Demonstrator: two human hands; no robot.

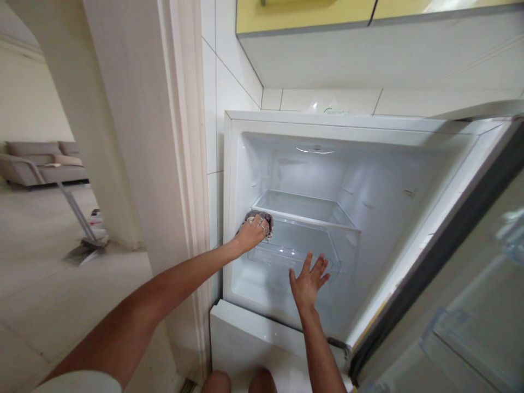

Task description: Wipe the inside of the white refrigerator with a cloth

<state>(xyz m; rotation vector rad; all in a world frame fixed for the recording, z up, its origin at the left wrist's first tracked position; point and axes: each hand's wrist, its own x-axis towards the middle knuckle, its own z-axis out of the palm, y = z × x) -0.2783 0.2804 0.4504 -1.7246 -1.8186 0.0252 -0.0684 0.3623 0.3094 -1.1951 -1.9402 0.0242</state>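
My left hand is closed on a dark, patterned cloth, pressed near the left inner wall of an open fridge. The cloth lies at the left front corner of the upper glass shelf. Fingers spread, my right hand holds nothing and hovers in front of the lower clear shelf. I cannot tell whether it touches anything.
The fridge door with clear bins stands open at the right. A white lower door is below the compartment. Yellow cabinets hang above. A door frame rises at the left; beyond it are a dustpan and a sofa.
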